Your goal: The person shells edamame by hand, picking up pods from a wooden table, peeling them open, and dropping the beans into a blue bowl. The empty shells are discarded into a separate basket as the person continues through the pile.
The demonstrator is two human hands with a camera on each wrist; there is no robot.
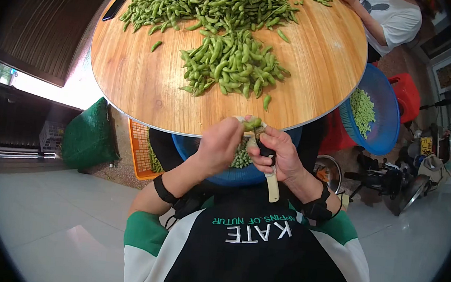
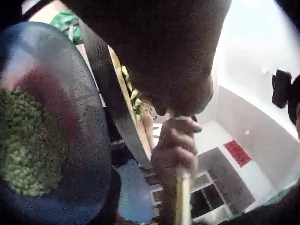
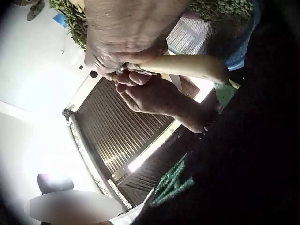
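Note:
Over the bowl, the left hand (image 1: 218, 147) pinches one end of a green pod (image 1: 251, 124); it is blurred in the head view. The right hand (image 1: 283, 155) grips a tool with a cream handle (image 1: 272, 187), its fingers curled round it, and its thumb is close to the pod. The tool's working end is mostly hidden between the hands. In the right wrist view the left hand (image 3: 152, 93) meets the right hand (image 3: 133, 30) at the fingertips, beside the cream handle (image 3: 192, 67). Below them a blue bowl (image 1: 233, 180) holds shelled beans (image 1: 241, 159).
A round wooden table (image 1: 135, 81) bears a small pile of pods (image 1: 231, 64) and a larger pile (image 1: 209, 4), plus a phone (image 1: 115, 7). An orange crate (image 1: 135, 152) stands left, a blue basket (image 1: 389, 119) of beans right. Another person's arm (image 1: 370, 22) rests at the table's far right.

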